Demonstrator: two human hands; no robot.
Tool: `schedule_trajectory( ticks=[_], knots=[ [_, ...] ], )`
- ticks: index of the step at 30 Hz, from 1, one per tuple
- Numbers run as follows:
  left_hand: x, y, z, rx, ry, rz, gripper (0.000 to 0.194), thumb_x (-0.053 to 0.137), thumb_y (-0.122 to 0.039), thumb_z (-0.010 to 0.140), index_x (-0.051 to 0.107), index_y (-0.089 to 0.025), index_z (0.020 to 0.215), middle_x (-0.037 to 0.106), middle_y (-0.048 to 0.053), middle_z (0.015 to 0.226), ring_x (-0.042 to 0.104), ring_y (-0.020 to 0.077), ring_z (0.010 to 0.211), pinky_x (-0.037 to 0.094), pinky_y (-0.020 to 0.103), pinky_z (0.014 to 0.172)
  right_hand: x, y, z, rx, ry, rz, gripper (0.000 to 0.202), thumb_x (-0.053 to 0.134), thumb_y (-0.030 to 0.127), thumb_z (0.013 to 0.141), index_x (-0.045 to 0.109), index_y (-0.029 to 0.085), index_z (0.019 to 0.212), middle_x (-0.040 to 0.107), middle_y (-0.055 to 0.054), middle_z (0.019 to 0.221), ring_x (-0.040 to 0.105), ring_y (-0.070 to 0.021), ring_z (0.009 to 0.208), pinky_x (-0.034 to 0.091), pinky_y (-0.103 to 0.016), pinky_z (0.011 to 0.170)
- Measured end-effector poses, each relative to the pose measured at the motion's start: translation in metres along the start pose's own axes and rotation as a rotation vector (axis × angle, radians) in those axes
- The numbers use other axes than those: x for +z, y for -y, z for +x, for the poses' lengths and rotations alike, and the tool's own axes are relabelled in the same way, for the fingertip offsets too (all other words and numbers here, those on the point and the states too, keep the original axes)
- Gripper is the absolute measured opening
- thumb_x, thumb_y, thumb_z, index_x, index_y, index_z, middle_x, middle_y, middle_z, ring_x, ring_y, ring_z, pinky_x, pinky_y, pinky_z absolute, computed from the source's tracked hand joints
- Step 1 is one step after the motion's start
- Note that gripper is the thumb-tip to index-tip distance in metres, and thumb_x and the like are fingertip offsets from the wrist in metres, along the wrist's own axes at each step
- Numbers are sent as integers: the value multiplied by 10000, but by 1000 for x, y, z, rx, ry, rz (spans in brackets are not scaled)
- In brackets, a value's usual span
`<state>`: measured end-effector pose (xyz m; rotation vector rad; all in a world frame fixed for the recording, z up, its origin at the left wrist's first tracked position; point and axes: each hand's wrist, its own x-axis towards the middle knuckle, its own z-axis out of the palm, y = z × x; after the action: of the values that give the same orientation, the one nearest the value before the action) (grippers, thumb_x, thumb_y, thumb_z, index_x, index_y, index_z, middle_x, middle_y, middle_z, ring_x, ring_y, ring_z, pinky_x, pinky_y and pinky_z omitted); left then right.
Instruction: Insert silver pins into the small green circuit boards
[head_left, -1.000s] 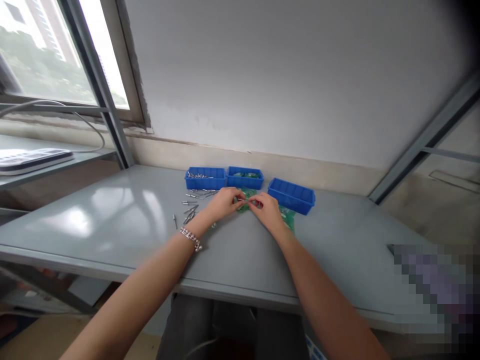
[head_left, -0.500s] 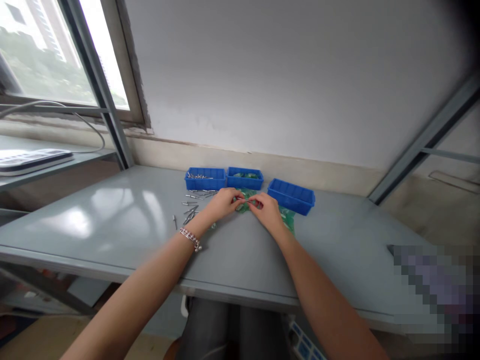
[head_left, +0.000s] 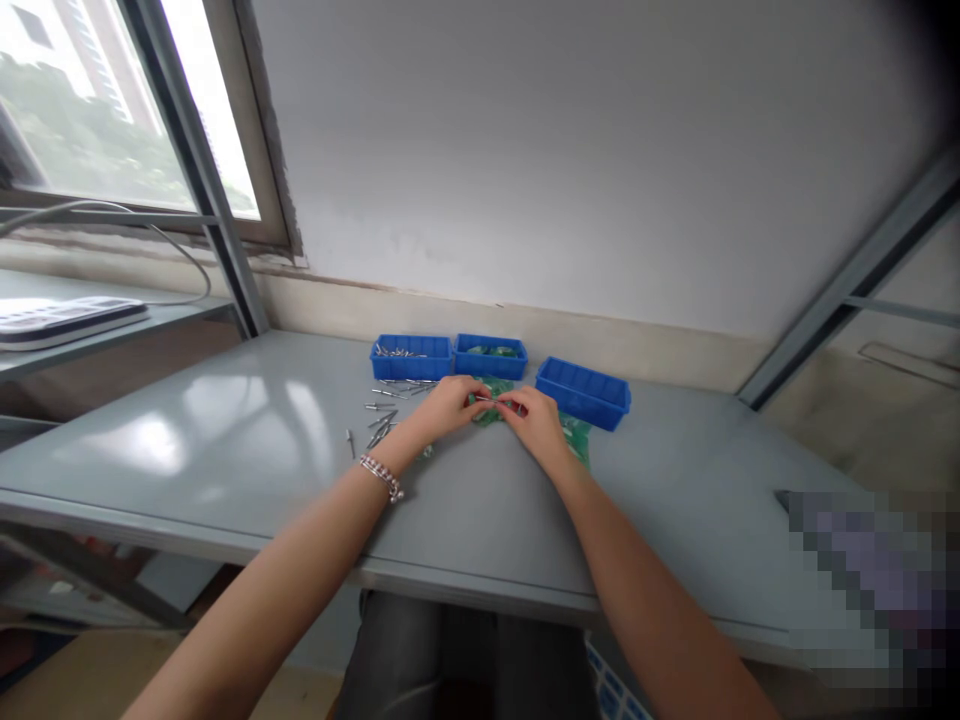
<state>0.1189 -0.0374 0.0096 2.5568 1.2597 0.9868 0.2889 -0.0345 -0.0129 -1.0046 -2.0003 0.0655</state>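
Observation:
My left hand (head_left: 454,405) and my right hand (head_left: 531,416) meet over the table, fingertips pinched on a thin metal rod (head_left: 487,399) between them. Some red shows at my right fingertips, too small to make out. Behind the hands lies a green plastic bag (head_left: 495,385), and another green bag (head_left: 576,438) is beside my right wrist. Several metal pins (head_left: 381,428) are scattered on the table left of my left hand.
Along the wall stand a blue bin with metal pins (head_left: 411,368), a blue bin with green packets (head_left: 490,366) and a third blue bin (head_left: 582,395). A shelf (head_left: 172,310) holds a flat device at left. The grey table (head_left: 480,520) has a front edge near my legs.
The hands stay almost in place, with only slight finger movement around the rod. My legs under the table have shifted a little.

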Motion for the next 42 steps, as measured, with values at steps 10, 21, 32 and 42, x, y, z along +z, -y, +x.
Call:
schedule_trajectory(
  ticks=[10, 21, 32, 42],
  knots=[
    [1, 2, 0, 15, -17, -6, 128, 553, -217, 736, 600, -157, 840, 593, 25, 804, 514, 98, 632, 398, 222, 647, 0, 0, 0, 14, 1, -42, 78, 597, 223, 748, 663, 197, 778, 523, -7, 651, 482, -120, 568, 367, -224, 554],
    [2, 5, 0, 30, -26, 13, 119, 557, -239, 741, 602, -162, 821, 586, 13, 780, 495, 89, 607, 389, 218, 639, 0, 1, 0, 11, 15, -50, 69, 599, 210, 751, 660, 191, 777, 515, -9, 642, 484, -125, 575, 350, -222, 548],
    [1, 4, 0, 17, -18, 26, 101, 563, -207, 732, 619, -164, 805, 584, 18, 779, 493, 92, 608, 387, 221, 643, -1, 2, 0, -14, 11, -28, 48, 611, 194, 738, 652, 187, 762, 513, -6, 642, 486, -124, 583, 360, -225, 566],
    [1, 4, 0, 28, -29, 27, 102, 565, -220, 736, 618, -164, 803, 585, 13, 776, 497, 90, 616, 383, 211, 633, 0, 1, -1, -30, -8, -15, 52, 602, 207, 745, 646, 180, 755, 510, -2, 629, 476, -120, 564, 347, -222, 544]
  ],
)
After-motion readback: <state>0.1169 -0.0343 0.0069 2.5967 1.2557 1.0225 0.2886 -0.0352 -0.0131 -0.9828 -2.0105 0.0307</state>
